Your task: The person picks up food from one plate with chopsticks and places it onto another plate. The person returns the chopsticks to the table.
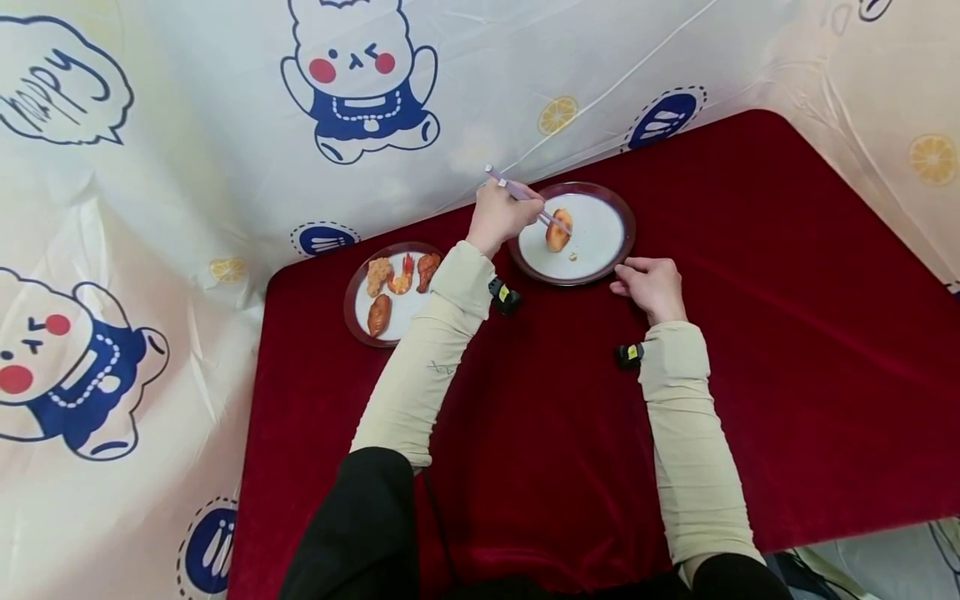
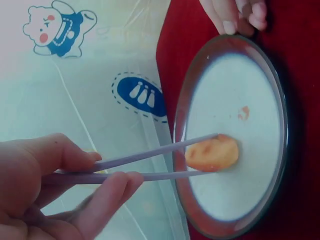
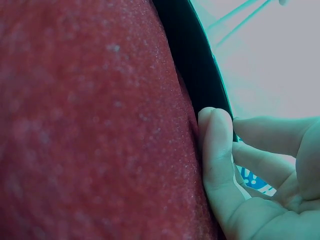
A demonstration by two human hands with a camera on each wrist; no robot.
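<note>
My left hand holds a pair of lilac chopsticks from the left. Their tips straddle a golden-brown, bun-like piece of food, which overlaps the white centre of the brown-rimmed plate. A small orange-brown mark shows on the plate close to the piece. At the plate's near right edge, my right hand pinches the rim between thumb and fingers. In the right wrist view, fingertips are right at the dark plate edge.
A second brown-rimmed plate stands left, partly behind my left sleeve. It bears a shrimp, fried chicken, a drumstick and a brown wing. Red cloth covers the table; a printed curtain hangs behind.
</note>
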